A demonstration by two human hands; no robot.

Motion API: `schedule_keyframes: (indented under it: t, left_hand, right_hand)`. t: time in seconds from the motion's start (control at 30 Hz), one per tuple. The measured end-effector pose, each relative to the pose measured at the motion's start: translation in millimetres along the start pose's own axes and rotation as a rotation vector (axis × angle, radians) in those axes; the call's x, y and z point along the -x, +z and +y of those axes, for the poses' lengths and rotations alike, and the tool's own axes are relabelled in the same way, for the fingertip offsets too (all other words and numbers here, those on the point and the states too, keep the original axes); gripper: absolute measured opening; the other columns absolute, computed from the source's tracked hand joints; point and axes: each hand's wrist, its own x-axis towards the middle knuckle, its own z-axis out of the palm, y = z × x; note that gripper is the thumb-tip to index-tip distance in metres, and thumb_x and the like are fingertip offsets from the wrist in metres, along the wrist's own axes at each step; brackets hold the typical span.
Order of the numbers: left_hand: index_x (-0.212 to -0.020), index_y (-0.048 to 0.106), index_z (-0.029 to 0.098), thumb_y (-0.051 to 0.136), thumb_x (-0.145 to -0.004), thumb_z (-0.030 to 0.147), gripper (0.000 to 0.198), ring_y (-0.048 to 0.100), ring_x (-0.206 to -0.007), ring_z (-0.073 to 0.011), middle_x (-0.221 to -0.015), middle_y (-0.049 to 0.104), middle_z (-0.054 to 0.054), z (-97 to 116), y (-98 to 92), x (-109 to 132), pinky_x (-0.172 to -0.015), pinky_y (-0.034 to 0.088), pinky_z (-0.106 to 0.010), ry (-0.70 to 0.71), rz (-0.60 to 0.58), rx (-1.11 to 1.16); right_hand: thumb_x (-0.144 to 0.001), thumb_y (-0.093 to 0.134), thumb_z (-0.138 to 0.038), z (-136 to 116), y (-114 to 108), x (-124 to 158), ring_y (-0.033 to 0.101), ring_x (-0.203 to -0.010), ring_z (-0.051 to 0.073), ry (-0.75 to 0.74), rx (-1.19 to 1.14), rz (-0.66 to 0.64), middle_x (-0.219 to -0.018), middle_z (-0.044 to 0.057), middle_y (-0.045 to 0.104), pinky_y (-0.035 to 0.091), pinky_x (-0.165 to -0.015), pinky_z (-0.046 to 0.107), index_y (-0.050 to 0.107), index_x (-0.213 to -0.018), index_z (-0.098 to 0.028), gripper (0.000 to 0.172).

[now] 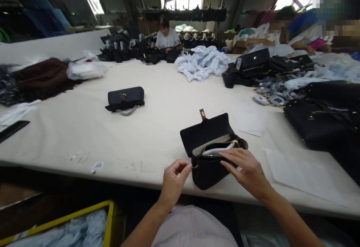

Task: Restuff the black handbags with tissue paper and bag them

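A black handbag stands on the table in front of me, its flap thrown back and a gold clasp sticking up from it. Inside the unzipped mouth, white filling shows. My left hand is pinched at the bag's left side, around a thin pale loop; what the loop belongs to is hard to make out. With its fingers over the front rim and beside the zip, my right hand grips the right part of the bag.
Another black handbag lies on the table. Black bags and wrapped straps crowd the right, near paper sheets. Crumpled pale-blue paper is at the back. A yellow crate stands below left. Other people work across the table.
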Motion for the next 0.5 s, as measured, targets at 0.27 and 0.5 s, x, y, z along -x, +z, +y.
schedule_keyframes:
  t: [0.27, 0.5]
  left_hand:
    - [-0.073, 0.062, 0.018, 0.057, -0.087, 0.026, 0.017, 0.054, -0.065, -0.0129, -0.069, 0.060, 0.000, 12.8, 21.3, -11.5, -0.064, 0.042, -0.025, 0.344, -0.001, -0.430]
    - [-0.072, 0.057, 0.018, 0.051, -0.090, 0.016, 0.019, 0.054, -0.066, -0.0149, -0.069, 0.058, -0.001, 9.9, 49.4, -14.6, -0.061, 0.037, -0.028, 0.668, -0.079, -0.712]
  right_hand:
    - [-0.079, 0.072, -0.047, -11.6, 9.0, -12.8, 0.061, -0.100, 0.021, -0.021, -0.148, -0.230, -0.113, 0.004, 0.069, 0.041, -0.088, 0.037, 0.067, -0.116, -0.032, 0.040]
    - [-0.089, 0.064, -0.035, -15.1, 14.2, 17.6, 0.065, -0.089, 0.018, 0.061, -0.264, -0.083, -0.096, 0.000, 0.074, 0.038, -0.086, 0.037, 0.075, -0.089, -0.031, 0.012]
